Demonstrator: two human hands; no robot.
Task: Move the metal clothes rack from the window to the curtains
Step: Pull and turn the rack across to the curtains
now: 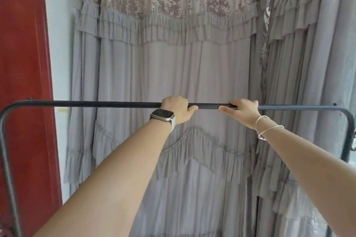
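The metal clothes rack [115,104] stands right in front of the grey curtains [173,75], its dark top bar running level across the view with nothing hanging on it. Both hands grip that bar near its middle, close together but not touching. The left hand [176,108] is wrapped over the bar with fingers curled behind it and the thumb underneath; a watch [162,116] sits on that wrist. The right hand [243,110] also clasps the bar, thumb pointing along it toward the left hand, with thin bracelets [266,128] on the wrist. At each end the bar bends down into an upright (the left one runs down past a red panel [23,63]). Behind the bar the ruffled curtains fill the whole background. Between the red panel and the curtains shows a strip of white wall [57,54].
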